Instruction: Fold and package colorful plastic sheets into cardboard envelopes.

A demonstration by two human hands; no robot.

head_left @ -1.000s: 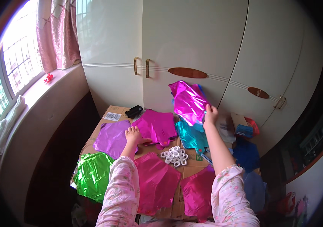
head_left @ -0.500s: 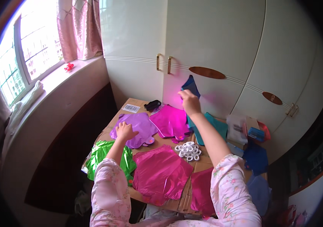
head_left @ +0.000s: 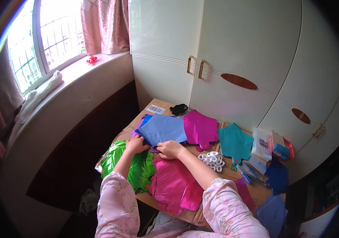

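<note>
A flat blue foil balloon (head_left: 162, 129) lies spread over the purple foil balloon (head_left: 153, 149), of which only edges show. My left hand (head_left: 136, 145) is closed at its near left corner. Along the near edge, my right hand (head_left: 170, 150) pinches the same blue piece; the fingertips are partly hidden. Just below my left hand is a shiny green foil balloon (head_left: 135, 170). A dark pink one (head_left: 177, 184) lies under my right forearm, and a magenta one (head_left: 201, 127) touches the blue piece on its right.
Cardboard (head_left: 227, 171) covers the table. On it are a pile of white rings (head_left: 212, 160), a teal foil balloon (head_left: 235, 141), a black object (head_left: 178, 109) and blue packets (head_left: 251, 168). White cupboard doors (head_left: 241, 47) stand behind; a window sill (head_left: 72, 73) runs along the left.
My right hand has come down from high by the cupboard to the table's left part. A blue foil piece now covers the purple balloon. My left hand is now at its edge. The view has shifted.
</note>
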